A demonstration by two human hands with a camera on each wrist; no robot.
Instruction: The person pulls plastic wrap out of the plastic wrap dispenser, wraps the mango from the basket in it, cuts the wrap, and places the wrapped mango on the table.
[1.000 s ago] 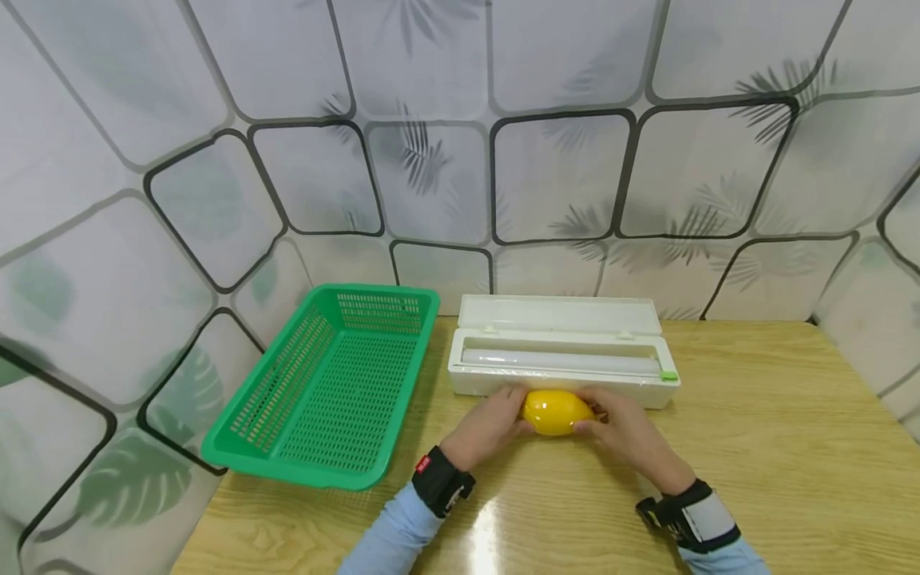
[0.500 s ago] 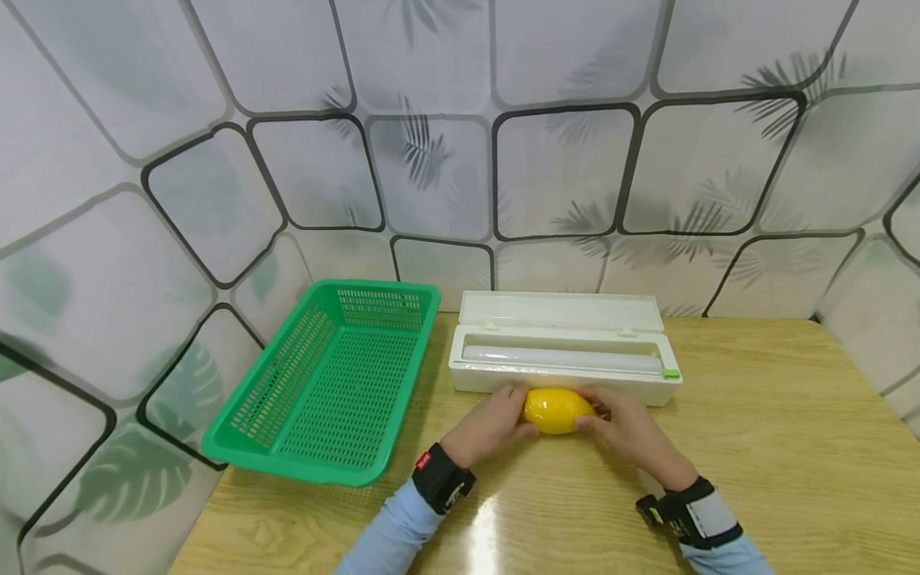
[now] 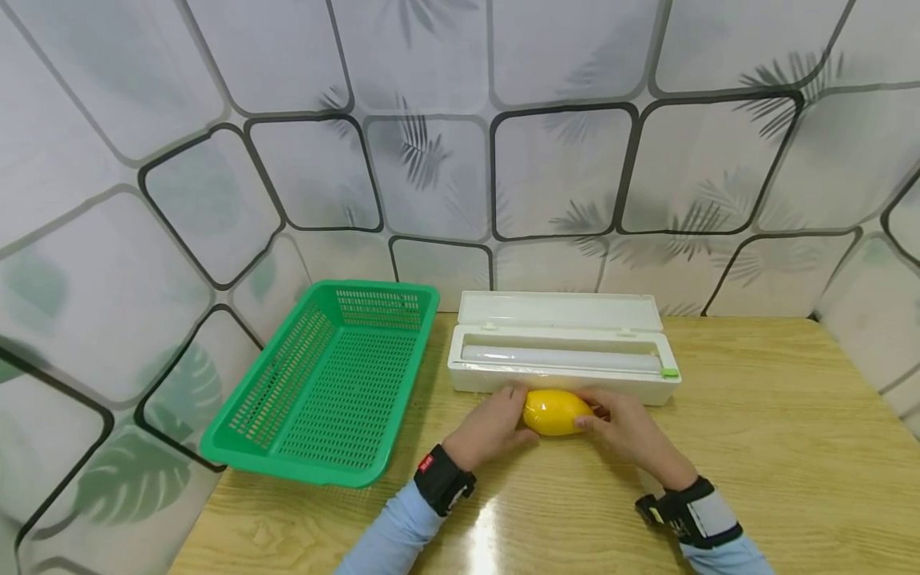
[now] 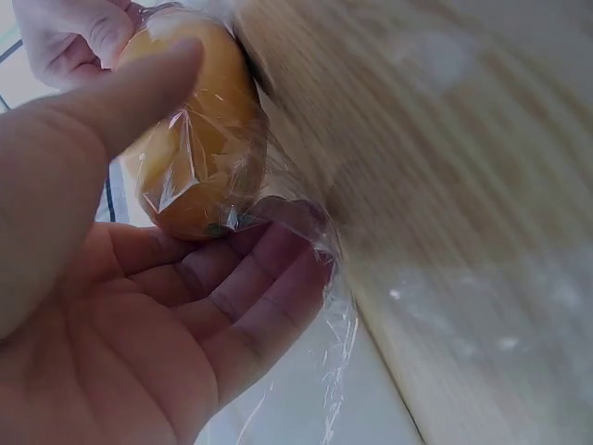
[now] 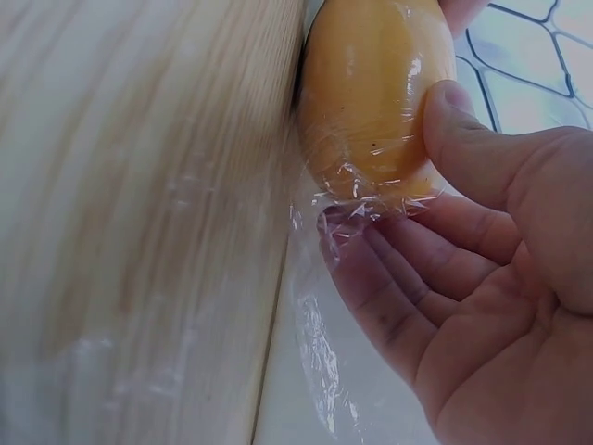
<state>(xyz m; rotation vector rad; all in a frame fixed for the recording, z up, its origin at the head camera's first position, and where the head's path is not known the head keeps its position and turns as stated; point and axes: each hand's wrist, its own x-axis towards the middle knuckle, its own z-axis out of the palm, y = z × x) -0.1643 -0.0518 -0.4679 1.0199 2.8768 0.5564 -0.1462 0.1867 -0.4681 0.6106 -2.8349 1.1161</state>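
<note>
A yellow oval fruit (image 3: 555,412) with clear cling film around it lies on its side in front of the white film dispenser (image 3: 564,382). The left hand (image 3: 491,427) holds its left end; in the left wrist view the thumb (image 4: 153,93) lies across the fruit and the curled fingers (image 4: 250,297) touch the film at its end. At the opposite end, the right hand (image 3: 627,431) has its thumb (image 5: 459,120) against the fruit, its fingers (image 5: 398,287) bent under the bunched film (image 5: 347,199). Loose film stretches over the table edge in both wrist views.
The dispenser's lid (image 3: 561,311) stands raised at the back, with a film roll (image 3: 561,358) inside and a green slider (image 3: 669,374) at the right end. A green plastic basket (image 3: 331,475) stands to the left on the wooden table (image 3: 776,447). Patterned walls border the back and sides.
The left thumb has shifted slightly down and away from the fruit in the head view. Both hands and the fruit have otherwise stayed almost in place.
</note>
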